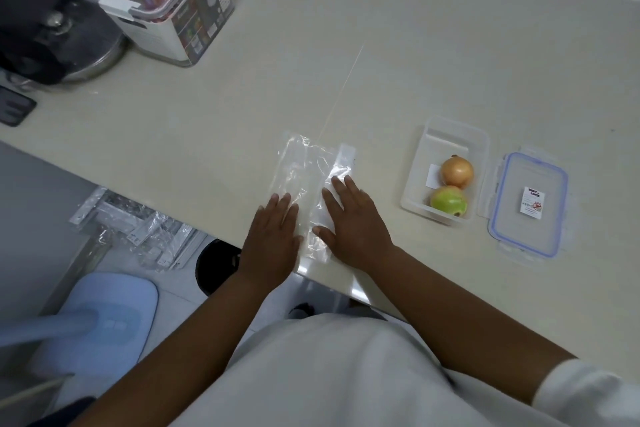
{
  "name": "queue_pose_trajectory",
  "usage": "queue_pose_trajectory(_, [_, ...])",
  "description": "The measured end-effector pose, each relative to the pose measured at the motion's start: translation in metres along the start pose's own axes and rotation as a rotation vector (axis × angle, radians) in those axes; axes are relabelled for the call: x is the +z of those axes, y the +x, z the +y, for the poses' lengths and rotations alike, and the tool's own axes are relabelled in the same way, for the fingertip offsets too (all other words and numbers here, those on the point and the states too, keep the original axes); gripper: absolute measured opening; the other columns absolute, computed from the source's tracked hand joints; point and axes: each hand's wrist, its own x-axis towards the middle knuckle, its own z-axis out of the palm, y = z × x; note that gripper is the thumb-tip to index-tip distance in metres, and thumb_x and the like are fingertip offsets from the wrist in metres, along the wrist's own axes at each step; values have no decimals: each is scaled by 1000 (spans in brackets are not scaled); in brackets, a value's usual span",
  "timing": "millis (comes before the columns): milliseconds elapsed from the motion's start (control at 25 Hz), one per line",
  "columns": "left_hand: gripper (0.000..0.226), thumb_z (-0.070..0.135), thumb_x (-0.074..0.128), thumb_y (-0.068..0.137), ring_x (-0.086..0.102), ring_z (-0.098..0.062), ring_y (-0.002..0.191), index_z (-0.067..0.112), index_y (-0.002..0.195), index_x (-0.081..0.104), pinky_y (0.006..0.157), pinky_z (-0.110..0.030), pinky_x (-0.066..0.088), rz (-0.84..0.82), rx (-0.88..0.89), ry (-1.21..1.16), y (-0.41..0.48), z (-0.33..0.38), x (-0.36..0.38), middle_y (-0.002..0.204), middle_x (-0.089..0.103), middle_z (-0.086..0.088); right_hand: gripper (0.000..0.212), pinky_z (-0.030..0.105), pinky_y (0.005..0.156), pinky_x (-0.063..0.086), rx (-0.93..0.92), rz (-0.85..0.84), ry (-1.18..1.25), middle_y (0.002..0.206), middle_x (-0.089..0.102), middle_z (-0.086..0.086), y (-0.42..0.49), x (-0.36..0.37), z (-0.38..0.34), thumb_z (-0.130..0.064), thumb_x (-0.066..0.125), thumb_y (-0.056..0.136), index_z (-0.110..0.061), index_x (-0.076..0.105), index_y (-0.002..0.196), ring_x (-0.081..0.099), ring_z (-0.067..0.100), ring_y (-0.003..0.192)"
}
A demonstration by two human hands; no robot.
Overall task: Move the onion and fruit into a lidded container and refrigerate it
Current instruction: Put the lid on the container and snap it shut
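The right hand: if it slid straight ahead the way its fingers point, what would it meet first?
Mostly more of the clear plastic bag under the right hand; beyond that, bare counter. The container lies off to its right.

We stood at a pale beige stone counter (415, 45) under soft, even light. Far left sat a round steel pot (93, 59); near left, below the counter edge, a light blue plastic stool (114, 308) stood on pale floor tiles (180, 295).

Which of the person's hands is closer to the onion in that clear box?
The right hand. It lies flat on the plastic bag, just left of the box holding the onion. The left hand rests farther left, beyond the right one.
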Motion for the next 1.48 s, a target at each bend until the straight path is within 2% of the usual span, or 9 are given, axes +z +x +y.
queue_pose_trajectory(80, [61,28,46,97,9,-36,150,2,149,28,122,-51,11,-129,-38,0,2,-5,9,161,17,-19,79,51,119,13,44,-81,-26,163,10,17,2,4,1,-61,35,93,-10,21,151,6,33,151])
queue_pose_trajectory(160, [64,33,43,98,5,-34,151,4,151,24,122,-49,8,-137,-17,7,11,-9,12,163,12,-17,80,51,121,8,83,-155,-59,164,1,15,10,3,6,-59,33,94,-10,12,153,-1,32,151])
queue_pose_trajectory(640, [69,36,47,96,6,-33,151,2,150,22,121,-48,9,-175,35,6,134,0,7,163,10,-17,79,52,121,3,237,-308,-130,164,-7,11,97,-45,64,-53,38,96,-11,5,154,-6,31,151])
queue_pose_trajectory(800, [63,30,50,96,11,-35,150,1,147,29,121,-46,12,-97,28,-6,123,11,-1,161,17,-20,76,50,121,13,146,-74,-12,163,6,16,71,-59,54,-48,43,96,-5,15,152,3,33,151])
queue_pose_trajectory(960, [45,20,56,92,42,-37,136,0,132,53,112,-45,35,155,112,-177,109,57,-12,141,51,-22,62,44,116,27,154,296,216,153,38,19,-4,-71,54,-37,55,94,-2,41,143,29,34,144])
queue_pose_trajectory(1080, [33,20,56,90,56,-32,114,4,119,61,98,-36,45,187,250,-350,103,124,-11,119,63,-16,50,39,108,36,359,429,296,140,52,14,-77,-66,84,-33,57,92,-9,50,135,45,30,131])
queue_pose_trajectory(1240, [28,15,62,88,63,-30,96,1,112,64,86,-39,50,10,390,-561,106,220,3,104,66,-17,42,37,102,41,768,565,367,126,61,17,-147,-62,154,-24,63,90,-6,58,128,55,34,118])
queue_pose_trajectory(1360, [38,20,64,89,62,-28,103,3,122,60,94,-38,48,-242,260,-641,118,287,18,115,63,-18,48,36,102,41,1104,508,478,129,58,18,-172,-68,215,-29,62,89,-7,55,131,56,33,118])
queue_pose_trajectory(1480, [57,34,62,89,50,-32,125,6,136,47,104,-36,38,-431,49,-503,144,337,38,138,49,-19,55,33,103,39,1248,393,567,135,57,16,-174,-78,262,-35,63,88,-5,53,132,53,31,124])
